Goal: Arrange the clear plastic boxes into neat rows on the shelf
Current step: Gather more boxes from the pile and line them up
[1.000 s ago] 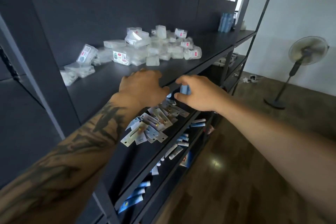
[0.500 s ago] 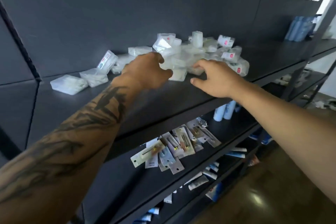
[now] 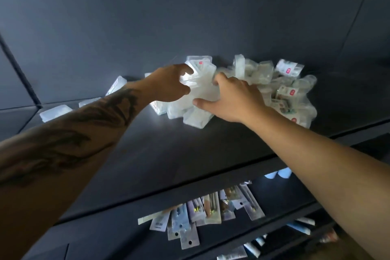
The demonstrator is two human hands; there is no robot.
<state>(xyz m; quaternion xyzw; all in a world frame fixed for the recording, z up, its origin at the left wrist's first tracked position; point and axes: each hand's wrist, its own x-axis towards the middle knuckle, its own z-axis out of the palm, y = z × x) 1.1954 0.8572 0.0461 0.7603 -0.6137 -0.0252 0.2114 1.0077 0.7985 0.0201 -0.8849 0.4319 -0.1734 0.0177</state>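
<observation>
A heap of clear plastic boxes [image 3: 263,76], some with red stickers, lies at the back of the dark shelf [image 3: 179,158]. My left hand [image 3: 168,84] reaches into the heap's left side, thumb and fingers curled round one clear box [image 3: 191,79]. My right hand [image 3: 234,97] lies spread over the middle of the heap. Its thumb is stretched to the left and its fingers rest on a white box [image 3: 204,94]. Three loose boxes lie apart on the left: a flat box [image 3: 56,113], a second box [image 3: 88,101] and a tilted box [image 3: 117,85], partly hidden by my left forearm.
The shelf's dark back panel [image 3: 147,27] rises right behind the heap. Bare shelf board runs from the heap to the front edge. The shelf below holds a scatter of blister packs [image 3: 211,211], and tubes [image 3: 301,227] lie lower still.
Both hands rose from the lower shelf's edge to the upper shelf and reached into the heap. The left hand now holds a box; the view came closer.
</observation>
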